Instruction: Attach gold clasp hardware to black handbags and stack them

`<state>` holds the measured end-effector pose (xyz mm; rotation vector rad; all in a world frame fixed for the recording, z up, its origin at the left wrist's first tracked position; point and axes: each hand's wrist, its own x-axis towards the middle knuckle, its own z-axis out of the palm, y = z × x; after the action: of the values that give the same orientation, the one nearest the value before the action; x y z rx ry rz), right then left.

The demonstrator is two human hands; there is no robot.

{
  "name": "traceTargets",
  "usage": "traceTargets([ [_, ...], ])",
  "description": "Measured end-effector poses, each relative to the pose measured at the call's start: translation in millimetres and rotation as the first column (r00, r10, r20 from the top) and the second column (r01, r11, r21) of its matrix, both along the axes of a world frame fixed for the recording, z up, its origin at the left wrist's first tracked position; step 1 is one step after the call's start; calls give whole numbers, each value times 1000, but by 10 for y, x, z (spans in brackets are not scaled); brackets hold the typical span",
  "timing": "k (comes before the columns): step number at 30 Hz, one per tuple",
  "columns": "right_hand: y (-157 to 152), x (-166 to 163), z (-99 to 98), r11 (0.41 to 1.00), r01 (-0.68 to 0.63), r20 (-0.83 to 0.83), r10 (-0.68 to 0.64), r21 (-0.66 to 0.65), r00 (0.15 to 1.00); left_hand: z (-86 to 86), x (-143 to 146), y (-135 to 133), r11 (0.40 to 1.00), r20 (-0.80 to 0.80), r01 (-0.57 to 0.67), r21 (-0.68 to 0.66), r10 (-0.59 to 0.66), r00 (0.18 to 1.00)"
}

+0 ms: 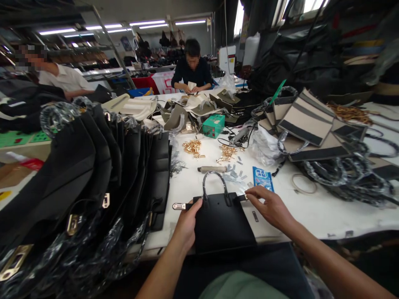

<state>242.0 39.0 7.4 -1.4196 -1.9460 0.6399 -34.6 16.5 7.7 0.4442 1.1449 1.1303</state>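
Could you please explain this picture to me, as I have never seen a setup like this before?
Of course. There is no machine here: a person works with two bare hands, and a camera on their head looks forward and down, giving this single view.

The left hand grips a black bag near its upper left corner. The right hand pinches a short strap at the bag's right side.

On the white table beyond the bag lie gold parts, a green box and a blue packet. More black bags stand packed together at the left. Another person works at the far side.
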Motion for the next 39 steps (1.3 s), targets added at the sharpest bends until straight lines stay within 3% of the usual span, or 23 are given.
traceTargets([
  [8,55,40,-113,994,33,0,-33,-108,999,-86,-10,-1,993,68,-99,-60,103,992],
  [16,132,-140,189,972,79,-87,-101,-223,991,-108,-25,-21,988,29,-151,-24,151,988],
  [22,332,-552,495,968,-134,-92,117,-210,989,4,11,34,987,-10,-157,-42,156,988],
  [27,607,-834,707,876,-370,-43,375,-310,926,17,21,127,993,16,-108,-55,109,994],
  [29,823,-945,738,864,-393,-58,396,-316,916,-26,3,145,994,43,-92,-60,95,995],
  [33,1492,-1207,598,968,-186,112,207,-170,972,-145,-36,155,992,92,-64,-105,74,993],
  [36,2011,-1398,345,983,-97,199,128,-157,972,-242,-42,166,991,113,-80,-112,93,989],
  [39,2334,-1533,88,982,-53,260,100,-182,960,-352,-46,181,989,66,-111,-96,117,991],
])
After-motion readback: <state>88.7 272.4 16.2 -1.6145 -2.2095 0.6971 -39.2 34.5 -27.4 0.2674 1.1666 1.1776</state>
